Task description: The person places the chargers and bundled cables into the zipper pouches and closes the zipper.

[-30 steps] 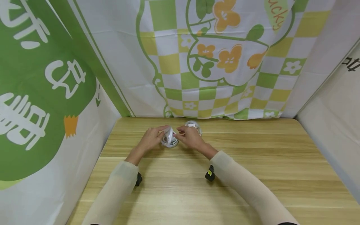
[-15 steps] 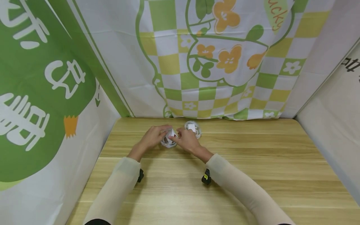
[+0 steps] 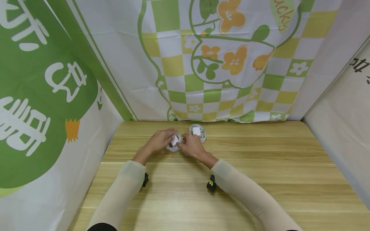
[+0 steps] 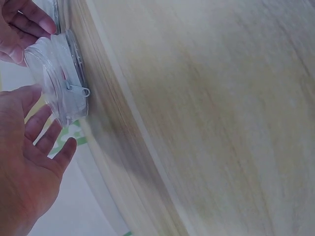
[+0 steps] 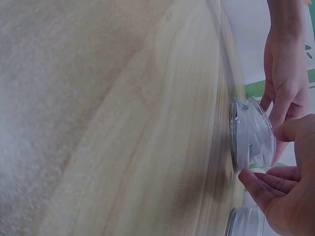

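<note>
A clear round zip pouch (image 3: 173,148) stands near the table's far edge between both hands. A white block (image 3: 174,140) and something reddish show through its top. From the left, my left hand (image 3: 158,141) holds the pouch, thumb on the top and fingers around the far side. My right hand (image 3: 193,146) pinches the pouch's right side, thumb at the top and a finger at the lower rim. A metal zipper pull (image 4: 78,90) hangs at the side in the left wrist view. The top and bottom discs (image 5: 263,132) stand partly apart at one side.
A second clear round pouch (image 3: 203,136) with a white block and pale cable inside lies just behind the right hand. The wooden table (image 3: 185,192) meets a green-and-white printed curtain (image 3: 202,96) at the back. Fabric walls (image 3: 98,138) border both sides.
The pouch's top flap has come down from a raised, tilted position, and the white block now shows through it. My right hand has moved slightly left and nearer, exposing more of the second pouch.
</note>
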The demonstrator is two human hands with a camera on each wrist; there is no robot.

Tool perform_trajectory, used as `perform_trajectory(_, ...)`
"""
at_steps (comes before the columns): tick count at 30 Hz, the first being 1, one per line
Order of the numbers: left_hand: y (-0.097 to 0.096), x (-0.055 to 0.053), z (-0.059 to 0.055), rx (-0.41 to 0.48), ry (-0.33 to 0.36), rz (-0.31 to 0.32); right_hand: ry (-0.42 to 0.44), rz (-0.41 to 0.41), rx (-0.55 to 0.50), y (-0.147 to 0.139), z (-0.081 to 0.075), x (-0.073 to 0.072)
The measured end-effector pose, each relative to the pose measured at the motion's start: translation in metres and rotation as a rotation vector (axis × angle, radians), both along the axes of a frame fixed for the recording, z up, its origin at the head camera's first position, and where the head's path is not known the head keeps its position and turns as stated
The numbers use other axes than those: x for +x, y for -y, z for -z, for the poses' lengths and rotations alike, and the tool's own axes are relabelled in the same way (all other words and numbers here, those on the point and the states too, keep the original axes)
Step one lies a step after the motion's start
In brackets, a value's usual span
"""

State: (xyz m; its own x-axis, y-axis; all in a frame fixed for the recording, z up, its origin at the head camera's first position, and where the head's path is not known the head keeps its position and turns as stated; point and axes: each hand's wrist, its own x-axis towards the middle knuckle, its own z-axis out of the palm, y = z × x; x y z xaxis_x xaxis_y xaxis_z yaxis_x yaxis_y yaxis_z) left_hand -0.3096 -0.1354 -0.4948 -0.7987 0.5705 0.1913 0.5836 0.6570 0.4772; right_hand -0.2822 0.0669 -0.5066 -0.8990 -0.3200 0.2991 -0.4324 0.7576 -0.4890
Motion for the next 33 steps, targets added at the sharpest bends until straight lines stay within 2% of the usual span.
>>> perform_trajectory(7, 0.000, -0.001, 0.004, 0.001, -0.014, 0.009, 0.013, -0.022, -0.006, 0.001, 0.005, -0.002)
perform_trajectory(15, 0.004, 0.000, 0.006, -0.038, 0.001, -0.027, 0.009, -0.043, -0.002, 0.001, 0.006, -0.006)
perform_trajectory(20, 0.010, 0.005, 0.005, -0.050, -0.005, -0.032, -0.007, -0.056, -0.016, -0.001, 0.006, -0.007)
perform_trajectory(33, 0.021, 0.019, 0.006, -0.068, 0.001, -0.106, -0.020, -0.080, 0.008, 0.001, 0.001, -0.016)
